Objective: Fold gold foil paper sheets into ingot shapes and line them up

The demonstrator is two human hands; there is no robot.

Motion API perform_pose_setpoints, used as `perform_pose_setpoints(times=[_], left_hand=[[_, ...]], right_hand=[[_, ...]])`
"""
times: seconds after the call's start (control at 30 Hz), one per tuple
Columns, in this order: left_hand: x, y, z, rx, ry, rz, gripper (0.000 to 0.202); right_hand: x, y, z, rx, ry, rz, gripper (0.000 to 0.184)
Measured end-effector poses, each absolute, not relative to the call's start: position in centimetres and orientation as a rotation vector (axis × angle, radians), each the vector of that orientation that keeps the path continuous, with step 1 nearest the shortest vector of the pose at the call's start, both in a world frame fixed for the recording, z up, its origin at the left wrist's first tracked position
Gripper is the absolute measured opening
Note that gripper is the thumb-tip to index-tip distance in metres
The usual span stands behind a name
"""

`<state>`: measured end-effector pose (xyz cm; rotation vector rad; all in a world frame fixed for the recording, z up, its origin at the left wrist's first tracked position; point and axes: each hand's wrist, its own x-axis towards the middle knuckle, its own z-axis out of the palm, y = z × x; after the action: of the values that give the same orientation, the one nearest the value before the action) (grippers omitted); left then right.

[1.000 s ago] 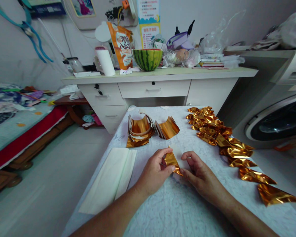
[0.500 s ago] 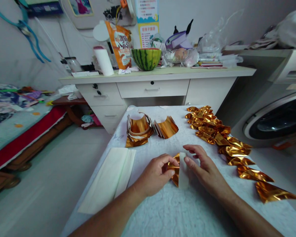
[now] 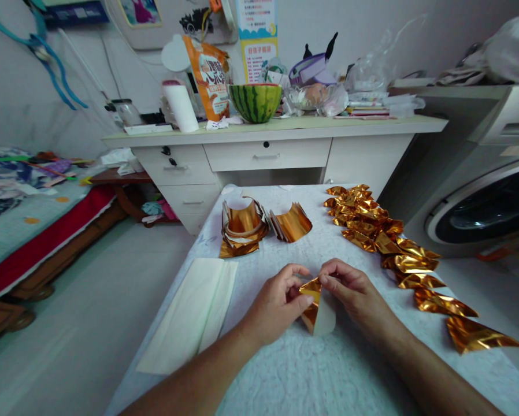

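Between my two hands is a sheet of gold foil paper (image 3: 312, 312), partly folded, its pale backing showing on the right side. My left hand (image 3: 281, 303) is closed on its left edge, thumb in front. The fingertips of my right hand (image 3: 350, 289) pinch the sheet's upper corner. Farther off on the table lie a curled stack of gold foil sheets (image 3: 244, 225) and a smaller curled stack (image 3: 293, 224). Down the right side runs a row of folded gold foil pieces (image 3: 418, 264). Pale paper sheets (image 3: 185, 315) lie flat at the left.
A cloth-covered table (image 3: 277, 370) is under my hands. Behind it stands a white desk (image 3: 268, 156) bearing a watermelon half (image 3: 255, 103), an orange snack bag (image 3: 210, 78) and a paper roll (image 3: 182, 107). A washing machine (image 3: 480, 156) is at the right, a bed (image 3: 38, 231) at the left.
My right hand has closed its fingers on the sheet's upper corner. The foil sheet has turned, so more of its gold face and pale backing shows.
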<state>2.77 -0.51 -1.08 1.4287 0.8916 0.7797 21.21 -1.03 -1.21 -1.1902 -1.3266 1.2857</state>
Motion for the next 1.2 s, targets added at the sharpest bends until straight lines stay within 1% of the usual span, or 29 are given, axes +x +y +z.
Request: perform_pose_setpoints(times=[0.1,0.23,0.43,0.53,0.67,0.9,1.07,1.2], left_hand=[[2.9,-0.3,-1.3,1.48,0.956,0.79,0.018],[2.9,-0.2,-1.1,1.554,1.036,0.814,0.027],[2.9,-0.4,-0.8,1.639,1.061,0.826,0.023],[2.9,-0.4,-0.8,1.682,1.079,0.831,0.023],[2.8,-0.3,-0.8,1.656,1.082,0.839,0.022],[2.8,-0.3,-0.7,1.553,1.053,0.801,0.023],[2.9,-0.2,-0.5,1.525,1.058,0.768,0.024],[2.9,-0.1,-0.6,1.527,1.048,0.776,0.024]], right_hand=[[21.0,-1.2,-1.2,-1.181,-1.325,1.3,0.026],[20.8,-1.4,-1.0,-1.197,-1.341,1.349,0.027],[20.6,-1.4,-0.5,-1.299,-1.38,1.322,0.043],[20.7,-1.3,-0.2,-1.323,-1.505,1.236,0.045],[20.8,-1.3,0.0,-1.3,-1.682,1.053,0.039],[20.8,-1.3,-0.3,-1.332,-1.713,1.017,0.03],[20.6,-1.6,-0.5,-1.341,-1.776,0.876,0.025],[20.4,-1.7,-0.3,-1.314,-1.83,0.825,0.024]])
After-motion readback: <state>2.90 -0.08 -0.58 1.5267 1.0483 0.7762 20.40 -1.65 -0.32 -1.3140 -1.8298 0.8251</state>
